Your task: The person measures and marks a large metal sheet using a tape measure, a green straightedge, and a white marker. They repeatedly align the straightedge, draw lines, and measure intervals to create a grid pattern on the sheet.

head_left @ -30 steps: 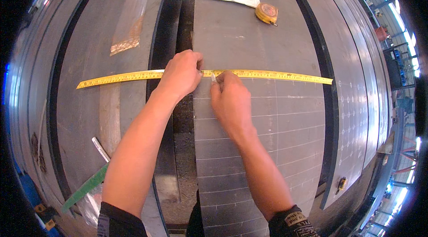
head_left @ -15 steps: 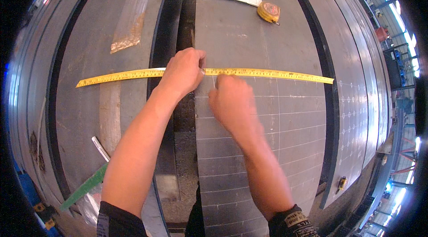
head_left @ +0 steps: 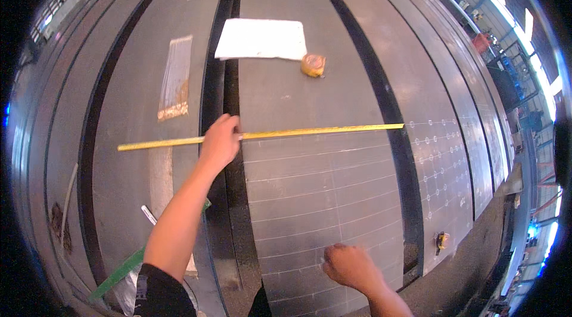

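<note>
- Gripping the yellow measuring strip [head_left: 322, 131], laid crosswise over grey metal plates [head_left: 345, 99], with the curled fingers of the left hand [head_left: 219, 147], over the dark gap [head_left: 231, 93].
- Curled together at the right hand [head_left: 354, 267], over the white lines [head_left: 325, 199] nearer the body, well apart from the strip; cannot tell whether gripping anything small.
- Facing, beyond the strip, a clear packet [head_left: 177, 72] with brownish-ended contents too small to make out, plus white paper [head_left: 262, 39] just beside a yellow tape measure [head_left: 313, 65].
</note>
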### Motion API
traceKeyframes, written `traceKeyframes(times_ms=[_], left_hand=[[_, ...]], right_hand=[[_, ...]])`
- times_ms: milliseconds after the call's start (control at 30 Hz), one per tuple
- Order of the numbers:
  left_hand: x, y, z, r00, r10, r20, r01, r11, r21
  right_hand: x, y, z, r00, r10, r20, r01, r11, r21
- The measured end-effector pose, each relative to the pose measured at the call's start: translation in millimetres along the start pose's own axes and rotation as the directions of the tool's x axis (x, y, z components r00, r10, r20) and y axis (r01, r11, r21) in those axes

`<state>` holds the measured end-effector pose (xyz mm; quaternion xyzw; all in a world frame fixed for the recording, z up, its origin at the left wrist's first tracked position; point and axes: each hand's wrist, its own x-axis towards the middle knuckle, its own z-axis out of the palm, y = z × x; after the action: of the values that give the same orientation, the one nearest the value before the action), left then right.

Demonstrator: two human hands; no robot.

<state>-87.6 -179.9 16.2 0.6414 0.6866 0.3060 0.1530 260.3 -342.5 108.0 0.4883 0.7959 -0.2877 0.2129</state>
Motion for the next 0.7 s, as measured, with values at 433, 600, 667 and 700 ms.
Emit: traceKeyframes(times_ms=[433, 600, 667, 700], left_hand=[[-209.4, -275.5, -267.3, 0.897, -0.349, -0.27, 0.425, 0.85, 0.312], [-298.1, -251.5, -233.3, 0.828, -0.5, -0.254, 0.553, 0.801, 0.228], [-328.8, -219.3, -219.3, 0.826, -0.451, -0.339, 0.542, 0.801, 0.255], [-344.8, -189.7, -202.0, 0.815, -0.492, -0.305, 0.563, 0.797, 0.219]], right_hand=[[-120.4, 57.8, 32.1, 0.999, 0.03, -0.018, -0.027, 0.989, 0.148], [-155.5, 73.2, 76.5, 0.993, 0.047, 0.106, -0.057, 0.994, 0.093], [-173.2, 89.6, 113.5, 0.976, -0.008, 0.219, -0.001, 0.999, 0.044], [-190.8, 100.6, 130.2, 0.969, -0.033, 0.246, 0.027, 0.999, 0.027]])
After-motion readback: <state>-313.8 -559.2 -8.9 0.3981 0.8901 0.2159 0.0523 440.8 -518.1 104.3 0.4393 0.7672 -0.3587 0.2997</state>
